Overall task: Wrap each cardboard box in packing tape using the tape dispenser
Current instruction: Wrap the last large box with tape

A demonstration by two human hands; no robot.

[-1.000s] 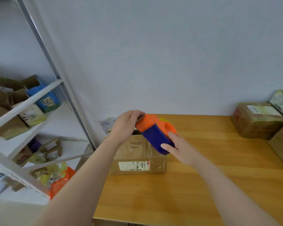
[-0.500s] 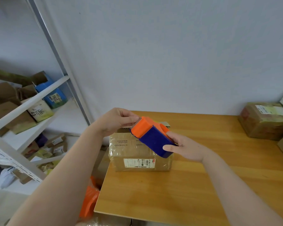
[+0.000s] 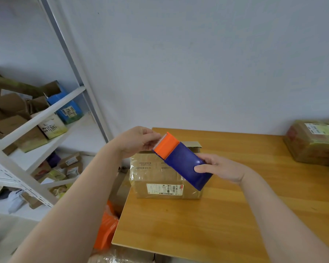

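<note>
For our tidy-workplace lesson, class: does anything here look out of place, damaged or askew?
Yes. The boxes on the shelf lie jumbled and tilted, several crumpled with flaps open. The box on the table wears wrinkled tape.

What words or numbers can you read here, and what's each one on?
"2782": label on the blue package.
"1355", last digit unsure: white package beside it.
Label and print on the cardboard box: too small to read.
Label on the wrapped box at right: blurred.

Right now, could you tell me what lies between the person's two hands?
The tape dispenser, head view: left hand pinches its orange end, right hand grips its blue end.
</note>
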